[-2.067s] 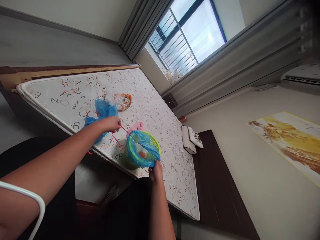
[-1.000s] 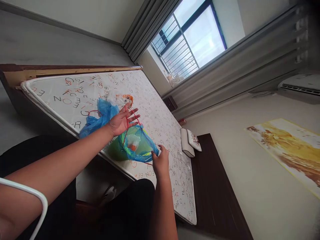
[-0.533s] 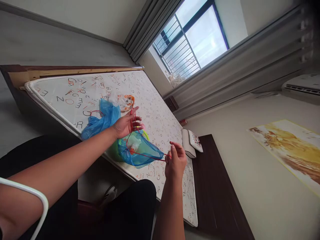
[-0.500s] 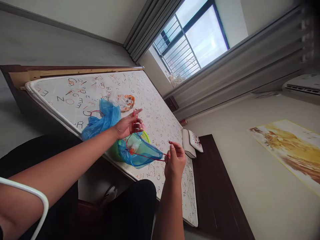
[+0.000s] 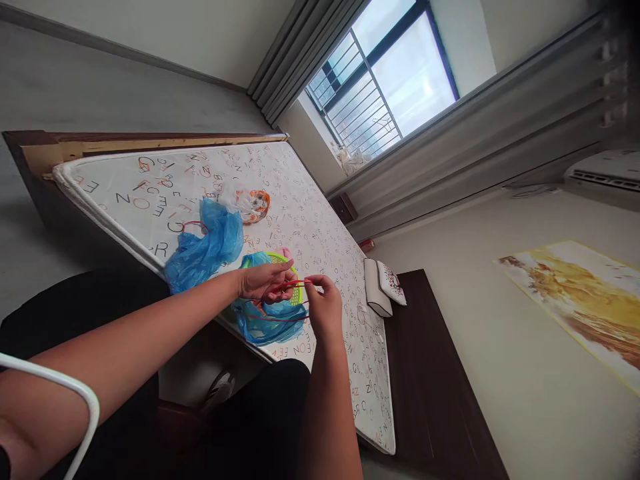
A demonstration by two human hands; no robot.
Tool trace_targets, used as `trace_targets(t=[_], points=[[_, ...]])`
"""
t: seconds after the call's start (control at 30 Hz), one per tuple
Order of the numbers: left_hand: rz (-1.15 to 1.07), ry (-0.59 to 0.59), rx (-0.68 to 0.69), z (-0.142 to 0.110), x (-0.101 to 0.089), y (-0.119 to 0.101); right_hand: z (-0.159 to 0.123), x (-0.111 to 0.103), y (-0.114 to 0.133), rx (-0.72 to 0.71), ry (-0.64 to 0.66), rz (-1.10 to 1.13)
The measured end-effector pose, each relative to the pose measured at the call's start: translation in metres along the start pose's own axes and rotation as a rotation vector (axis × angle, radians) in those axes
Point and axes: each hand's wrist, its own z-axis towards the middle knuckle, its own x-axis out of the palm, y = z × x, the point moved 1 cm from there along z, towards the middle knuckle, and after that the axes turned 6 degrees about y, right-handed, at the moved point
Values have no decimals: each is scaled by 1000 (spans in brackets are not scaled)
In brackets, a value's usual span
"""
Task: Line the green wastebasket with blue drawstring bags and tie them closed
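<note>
A red drawstring [image 5: 293, 285] stretches level between my two hands, just above a blue plastic bag [image 5: 277, 327]. My left hand [image 5: 265, 280] has its palm turned up, with fingers curled round the string and the thumb out. Close beside it on the right, my right hand [image 5: 325, 303] pinches the string between thumb and fingertips. Another red strand runs across the bag's mouth toward my right wrist. The bag hangs over a light green mesh basket [image 5: 297, 297], partly hidden behind my left hand. What lies inside is mostly covered.
A second blue plastic bag [image 5: 213, 240] lies crumpled on the letter-printed mattress [image 5: 125, 180], near a clear and orange plastic bag [image 5: 253, 205]. Two pillows [image 5: 377, 287] rest by the dark headboard [image 5: 435, 373]. A white cable [image 5: 50, 375] loops past my left forearm.
My right hand has moved left and up, close to my left hand, which has turned palm up and dropped slightly. The bag's stretched corner has slackened and sunk toward the basket.
</note>
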Motion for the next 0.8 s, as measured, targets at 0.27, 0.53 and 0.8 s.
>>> trace_targets(t=[0.27,0.53,0.8], points=[[286,-47,-120,7,10,12,1,-6,14,54,-112,627],[972,-32,-395,13,4,25,-1,-9,13,-30,-227,520],[547,-162,-5,14,0,8,-2,-20,2,47,-311,489]])
